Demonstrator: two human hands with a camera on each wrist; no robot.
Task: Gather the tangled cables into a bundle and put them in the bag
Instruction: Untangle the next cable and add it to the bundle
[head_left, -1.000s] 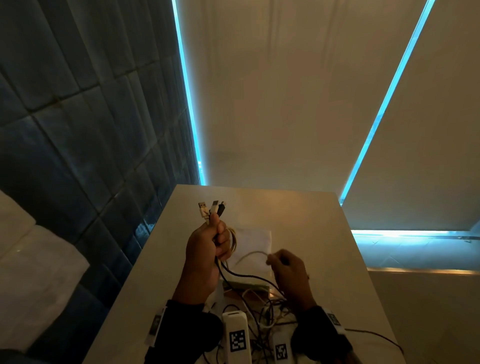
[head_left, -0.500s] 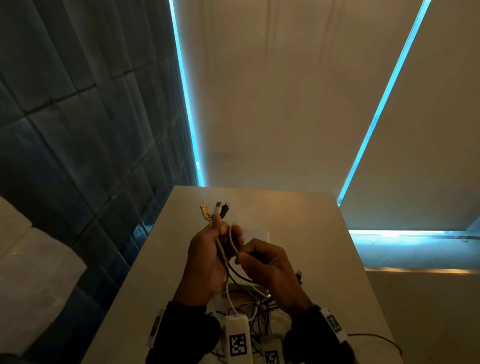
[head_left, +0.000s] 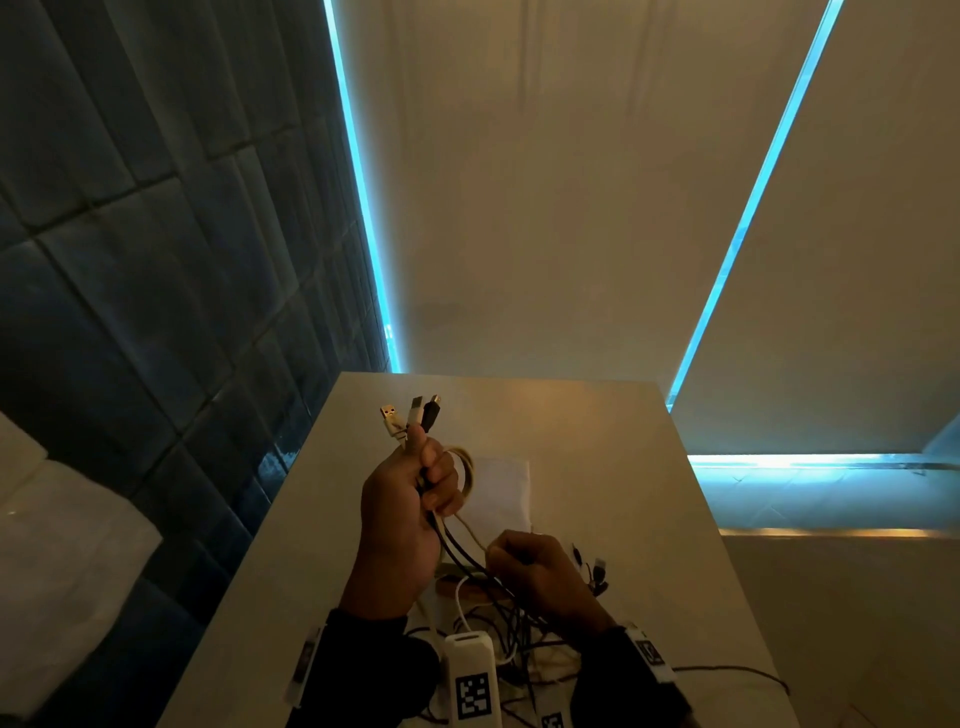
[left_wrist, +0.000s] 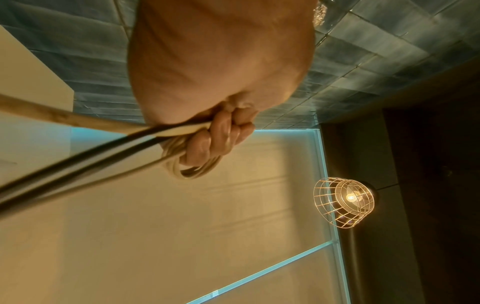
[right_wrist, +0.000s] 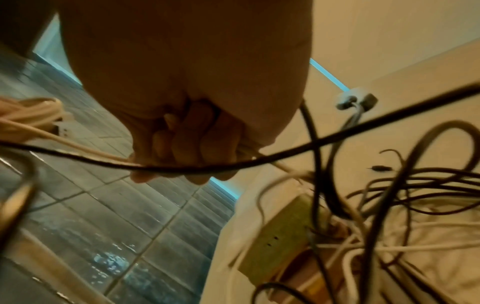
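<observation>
left hand (head_left: 400, 514) grips cables (head_left: 470, 558), plugs (head_left: 413, 413) pointing up.

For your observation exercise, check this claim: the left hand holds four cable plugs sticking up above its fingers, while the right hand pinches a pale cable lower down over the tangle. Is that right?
One detail is wrong. The head view shows three plugs above the left hand, not four. The rest stands: the right hand pinches a pale cable lower down, over the tangle.
</observation>
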